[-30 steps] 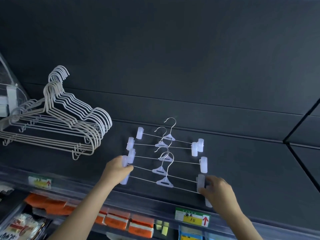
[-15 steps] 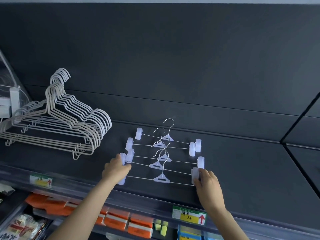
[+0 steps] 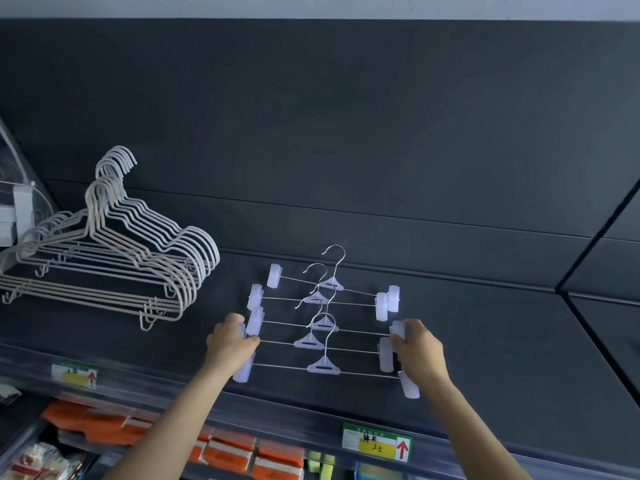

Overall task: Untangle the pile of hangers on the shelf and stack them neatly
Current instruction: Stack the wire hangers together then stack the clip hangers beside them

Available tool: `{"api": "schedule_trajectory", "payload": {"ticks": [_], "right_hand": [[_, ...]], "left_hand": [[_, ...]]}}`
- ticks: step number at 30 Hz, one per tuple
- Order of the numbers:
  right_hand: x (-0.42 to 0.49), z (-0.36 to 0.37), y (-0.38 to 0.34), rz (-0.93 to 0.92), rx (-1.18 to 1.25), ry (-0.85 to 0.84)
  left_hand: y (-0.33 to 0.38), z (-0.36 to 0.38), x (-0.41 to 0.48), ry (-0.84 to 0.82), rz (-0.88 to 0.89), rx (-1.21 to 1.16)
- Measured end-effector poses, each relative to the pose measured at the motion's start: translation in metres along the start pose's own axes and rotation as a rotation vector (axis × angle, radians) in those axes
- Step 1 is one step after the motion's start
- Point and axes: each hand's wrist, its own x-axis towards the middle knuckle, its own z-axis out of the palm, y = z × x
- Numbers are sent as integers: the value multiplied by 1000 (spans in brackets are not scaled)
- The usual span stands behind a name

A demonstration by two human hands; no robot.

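Setting: a person is reaching up with both bare arms to a dark shelf (image 3: 485, 358) backed by a dark wall
Task items: five wire clip hangers (image 3: 323, 327) with clear plastic clips are lying flat on the shelf, overlapping in a loose row, hooks pointing toward the wall
Left side: the left hand (image 3: 230, 342) is curling its fingers round the clips at the left ends of the nearer hangers
Right side: the right hand (image 3: 417, 348) is gripping the clips at the right ends, fingers bent over them
Further left: pale coat hangers (image 3: 121, 258) are lying nested in a stack, well apart
Below: a price label (image 3: 377, 443) is sitting on the shelf's front edge, with orange packets (image 3: 228, 455) underneath
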Motion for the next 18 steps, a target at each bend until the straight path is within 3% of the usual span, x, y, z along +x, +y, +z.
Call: {"api": "schedule_trajectory", "payload": {"ticks": [12,18], "right_hand": [[-10,-5,10,-20,30,13],[-30,-33,30,-73,-1,75]], "left_hand": [[11,8,-6,56,5,195],[33,20,-38,259,282,218]]}}
